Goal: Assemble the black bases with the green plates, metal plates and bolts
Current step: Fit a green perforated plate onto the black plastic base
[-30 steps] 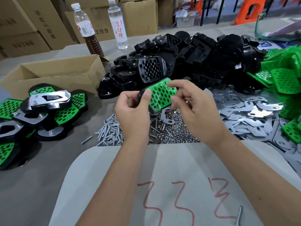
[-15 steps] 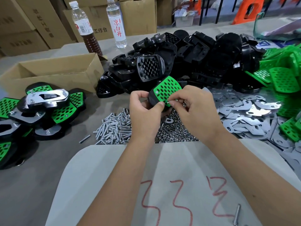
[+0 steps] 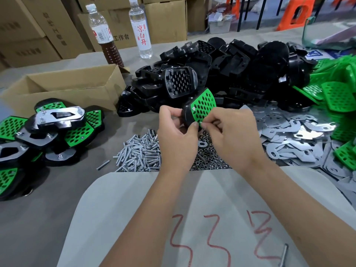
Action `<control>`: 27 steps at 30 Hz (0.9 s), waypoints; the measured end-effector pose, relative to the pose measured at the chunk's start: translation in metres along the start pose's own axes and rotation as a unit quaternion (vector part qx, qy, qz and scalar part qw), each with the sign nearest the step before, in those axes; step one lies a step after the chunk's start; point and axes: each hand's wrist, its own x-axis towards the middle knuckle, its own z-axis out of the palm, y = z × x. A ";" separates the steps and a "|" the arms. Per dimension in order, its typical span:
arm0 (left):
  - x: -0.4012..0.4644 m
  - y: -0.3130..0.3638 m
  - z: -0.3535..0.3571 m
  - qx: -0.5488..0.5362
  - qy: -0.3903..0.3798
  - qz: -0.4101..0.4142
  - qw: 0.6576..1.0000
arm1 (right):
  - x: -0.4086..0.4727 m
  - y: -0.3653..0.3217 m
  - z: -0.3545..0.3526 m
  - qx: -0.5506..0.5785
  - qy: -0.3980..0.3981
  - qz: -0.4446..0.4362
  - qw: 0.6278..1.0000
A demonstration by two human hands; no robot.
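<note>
Two hands (image 3: 177, 139), two bottles (image 3: 105, 37), one open cardboard box (image 3: 65, 87), and heaps of black bases (image 3: 231, 74), bolts (image 3: 138, 153), metal plates (image 3: 300, 139) beyond counting.

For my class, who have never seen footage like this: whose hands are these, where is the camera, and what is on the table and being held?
No machine here: a person works bare-handed, filmed by a camera worn on their head, looking down. The left hand grips a black base fitted with a green plate; the right hand pinches a bolt at its edge. On the table lie bolts, nuts, metal plates, spare black bases, green plates and finished pieces.
</note>
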 end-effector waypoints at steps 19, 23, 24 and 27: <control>0.002 0.009 -0.002 -0.262 -0.038 -0.098 0.959 | 0.002 0.003 0.005 0.465 -0.017 0.288 0.837; 0.005 0.003 0.001 -0.131 0.011 -0.069 0.989 | 0.003 0.009 0.000 0.443 -0.047 0.236 0.863; 0.005 0.002 0.001 -0.101 0.021 -0.062 0.993 | 0.003 0.010 -0.001 0.446 -0.054 0.231 0.863; 0.005 0.001 0.000 -0.070 0.040 -0.048 0.996 | 0.006 0.012 -0.004 0.483 -0.077 0.231 0.841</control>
